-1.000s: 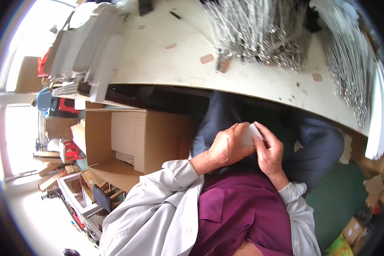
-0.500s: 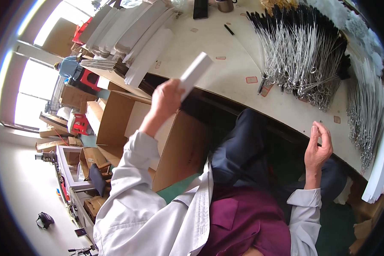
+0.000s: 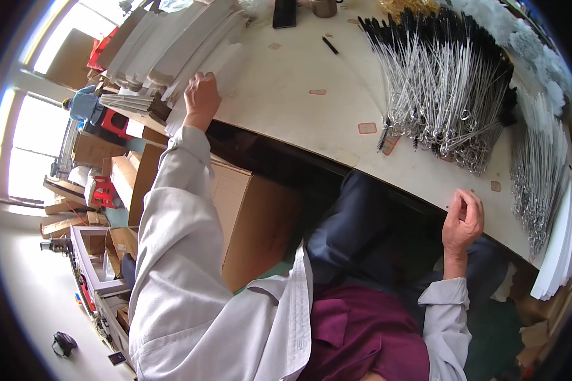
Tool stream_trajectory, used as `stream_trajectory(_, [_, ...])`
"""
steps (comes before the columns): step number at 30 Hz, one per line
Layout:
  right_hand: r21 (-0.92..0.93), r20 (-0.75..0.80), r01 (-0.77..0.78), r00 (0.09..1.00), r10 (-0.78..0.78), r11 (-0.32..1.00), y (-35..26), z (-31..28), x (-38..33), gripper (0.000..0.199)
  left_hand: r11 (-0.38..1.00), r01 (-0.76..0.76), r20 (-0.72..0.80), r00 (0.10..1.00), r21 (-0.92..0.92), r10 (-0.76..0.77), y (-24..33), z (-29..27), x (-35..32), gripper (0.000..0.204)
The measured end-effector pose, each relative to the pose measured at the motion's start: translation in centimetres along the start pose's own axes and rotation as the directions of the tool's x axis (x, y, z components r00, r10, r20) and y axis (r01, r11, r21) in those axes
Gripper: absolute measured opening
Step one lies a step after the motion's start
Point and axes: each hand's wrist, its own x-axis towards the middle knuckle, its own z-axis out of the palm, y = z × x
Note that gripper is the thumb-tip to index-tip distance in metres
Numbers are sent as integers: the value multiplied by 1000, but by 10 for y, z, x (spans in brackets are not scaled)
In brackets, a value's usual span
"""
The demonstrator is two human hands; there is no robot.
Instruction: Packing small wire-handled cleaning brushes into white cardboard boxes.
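My left hand (image 3: pixel 201 101) is closed at the near end of a stack of long white cartons (image 3: pixel 200 47), at the table's left side. Its fingers curl over a slim white carton (image 3: pixel 227 68), whose outline is blurred; the fingers partly hide the grip. My right hand (image 3: pixel 463 225) is held at the table's front edge, fingers curled in toward the thumb, with nothing visible in it. Nearest to it on the tabletop is a big heap of wire-handled brushes (image 3: pixel 438 89) with black bristles and looped ends.
One brush (image 3: pixel 330 45) lies apart on the table (image 3: pixel 299 70). A dark phone (image 3: pixel 285 13) and metal mug (image 3: pixel 324 7) stand at the back. More wires (image 3: pixel 540 178) and white strips (image 3: pixel 558 254) lie at the right. An open cardboard box (image 3: pixel 254 222) is below the table's left edge.
My left hand has moved left and away from me, carrying the white carton from above the table edge to the stack. My right hand stays curled, nearly in place. The view has shifted slightly.
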Motion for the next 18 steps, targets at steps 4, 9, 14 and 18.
stream_trajectory(4, [-46, -73, 175, 981, -178, 983, -2, 5, 10, 9, 993, -42, -151, 988, -113, 24, 8, 6, -14, 27])
stream_trajectory(9, [129, -68, 144, 988, -137, 981, -6, -1, 21, 7, 758, -106, -95, 994, -644, 58, 99, -26, -37, 29])
stream_trajectory(14, [97, -112, 64, 992, -53, 993, 13, -64, 21, 11, 523, -192, -152, 981, -831, 118, 184, -56, -78, 24])
stream_trajectory(18, [-265, -248, -176, 962, 109, 948, 76, -147, 23, 21, 462, -276, -249, 961, -843, 120, 222, -53, -84, 22])
